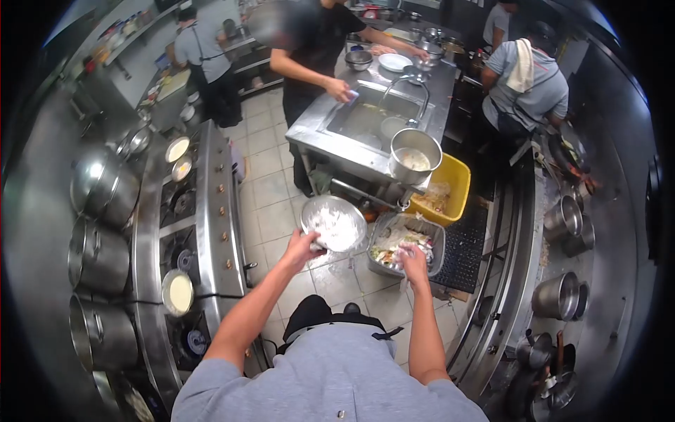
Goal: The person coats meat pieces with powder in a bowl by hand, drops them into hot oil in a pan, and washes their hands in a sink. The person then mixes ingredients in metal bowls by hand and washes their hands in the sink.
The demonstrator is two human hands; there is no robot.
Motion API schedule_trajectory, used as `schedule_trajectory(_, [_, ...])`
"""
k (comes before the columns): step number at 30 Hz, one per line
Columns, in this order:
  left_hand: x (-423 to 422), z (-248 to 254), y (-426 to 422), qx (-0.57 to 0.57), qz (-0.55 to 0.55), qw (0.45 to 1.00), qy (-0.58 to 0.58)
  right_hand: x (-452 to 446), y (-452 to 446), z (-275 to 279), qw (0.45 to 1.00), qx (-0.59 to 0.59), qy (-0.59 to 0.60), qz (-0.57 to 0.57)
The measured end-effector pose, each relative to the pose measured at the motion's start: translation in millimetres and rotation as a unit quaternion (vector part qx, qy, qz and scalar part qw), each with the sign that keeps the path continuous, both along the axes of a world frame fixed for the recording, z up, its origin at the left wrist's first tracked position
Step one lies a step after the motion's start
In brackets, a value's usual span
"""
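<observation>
- Nearest us is our grey shirt (330, 376), with both bare forearms reaching forward from its sleeves.
- Our left hand (302, 250) holds the metal bowl (332, 223) by its near left rim, with the fingers closed around the edge; those underneath are partly hidden from us.
- The bowl hangs above the tiled floor (273, 219), just beyond the left fingers, with a white, wet-looking mass (336, 226) inside.
- Our right hand (413, 261) is over the near edge of the grey bin (382, 267), its fingers bent downward; we cannot tell whether they pinch anything or touch the food scraps (394, 238) below. The bowl is to their left, apart from them.
- Beyond the grey bin we see a yellow bin (460, 176), by the near right corner of the steel sink counter (309, 130).
- On that same corner stands a steel pot (415, 156).
- At the counter's left edge, a co-worker's hand (339, 90) holds something small and bluish.
- On the range (209, 165) to our left sits a pan of pale yellow food (178, 293).
</observation>
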State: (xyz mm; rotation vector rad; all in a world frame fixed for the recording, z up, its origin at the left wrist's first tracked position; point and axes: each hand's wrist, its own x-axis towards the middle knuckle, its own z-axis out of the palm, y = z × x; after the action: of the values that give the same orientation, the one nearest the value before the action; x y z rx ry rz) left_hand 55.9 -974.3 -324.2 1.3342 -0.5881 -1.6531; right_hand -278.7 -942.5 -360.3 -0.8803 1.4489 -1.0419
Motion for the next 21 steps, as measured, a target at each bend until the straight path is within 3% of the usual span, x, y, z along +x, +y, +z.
schedule_trajectory(2, [-12.4, 16.8, -72.0, -0.002, -0.005, 1.000, -0.011, 4.0, -49.1, 34.6, 0.997, -0.059, -0.050, 0.001])
schedule_trajectory(5, [-26.3, 19.4, -177.0, -0.011, -0.016, 1.000, -0.011, 17.6, -129.5, 91.1, 0.991, -0.131, -0.033, -0.016])
schedule_trajectory(8, [-46.0, 10.1, -268.8, -0.016, -0.028, 0.999, -0.013, 26.7, -217.5, 112.2, 0.981, -0.185, -0.043, -0.028])
schedule_trajectory(10, [-56.7, -10.0, -326.5, -0.007, -0.050, 0.999, 0.007, 35.5, -275.2, 108.3, 0.980, -0.189, -0.044, -0.034])
schedule_trajectory(17, [-68.0, -9.3, -433.2, 0.044, -0.116, 0.992, -0.003, 73.3, -453.5, 94.0, 0.991, -0.103, 0.029, -0.078])
schedule_trajectory(21, [-68.3, -24.0, -481.4, 0.067, -0.165, 0.984, 0.011, 77.8, -541.0, 58.3, 0.991, -0.035, -0.014, -0.128])
